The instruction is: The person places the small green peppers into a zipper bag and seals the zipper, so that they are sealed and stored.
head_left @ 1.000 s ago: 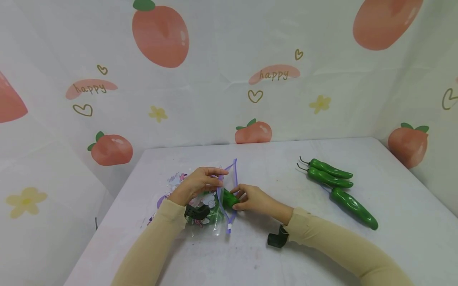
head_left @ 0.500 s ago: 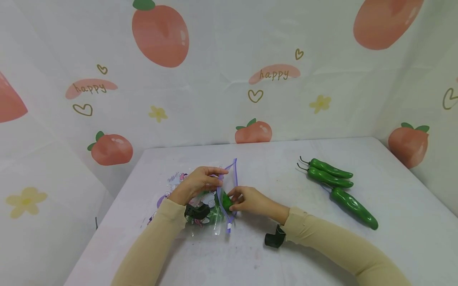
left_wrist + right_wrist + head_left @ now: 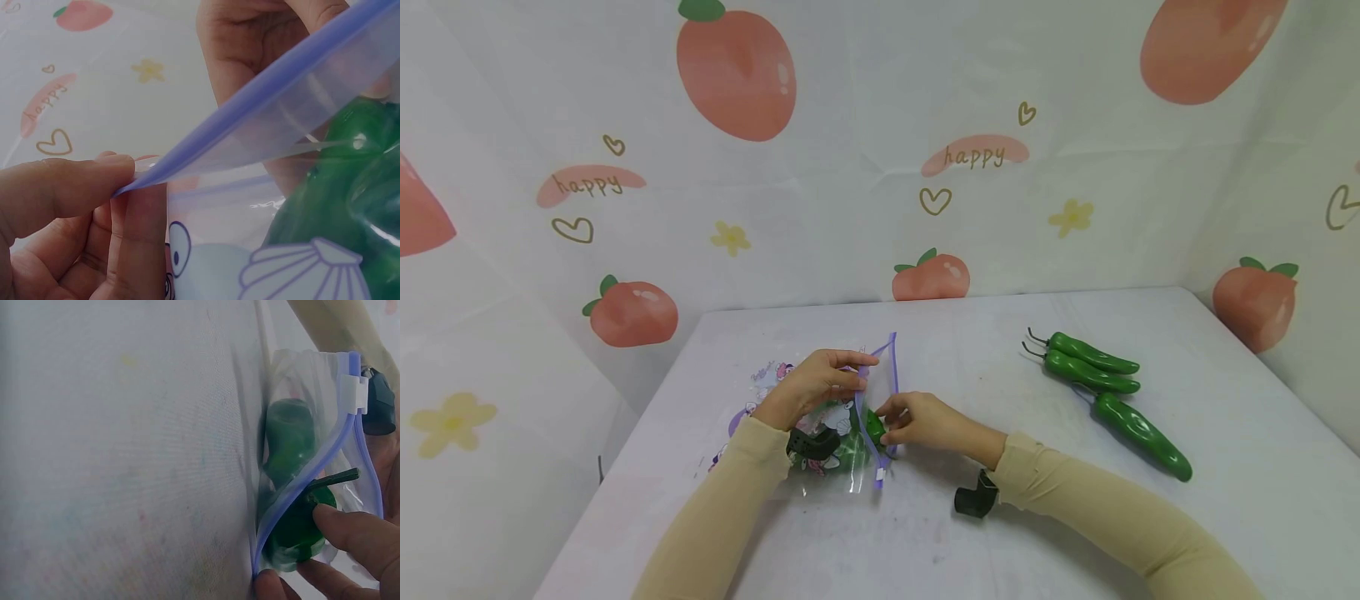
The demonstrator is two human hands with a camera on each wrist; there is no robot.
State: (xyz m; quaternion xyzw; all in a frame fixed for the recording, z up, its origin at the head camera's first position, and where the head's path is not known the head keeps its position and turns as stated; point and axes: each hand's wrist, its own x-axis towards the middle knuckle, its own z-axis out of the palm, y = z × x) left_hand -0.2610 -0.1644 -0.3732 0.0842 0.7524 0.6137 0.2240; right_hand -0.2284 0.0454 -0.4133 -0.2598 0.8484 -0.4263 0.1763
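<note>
Looks like the bagging step: left hand (image 3: 816, 383) pinches the purple rim (image 3: 250, 119) of a clear zip bag (image 3: 844, 467), right hand (image 3: 928, 419) clamped by thumb and fingers on a green pepper (image 3: 876, 427) lodged in the mouth, stem (image 3: 337, 477) poking out. Next move seems to call for a push deeper, rim held apart, minding the lips near the white slider (image 3: 354, 395), where the stem could snag. Bag lies well inside the tabletop's (image 3: 970, 350) back edge; open room rightward, toward three loose peppers (image 3: 1092, 372).
</note>
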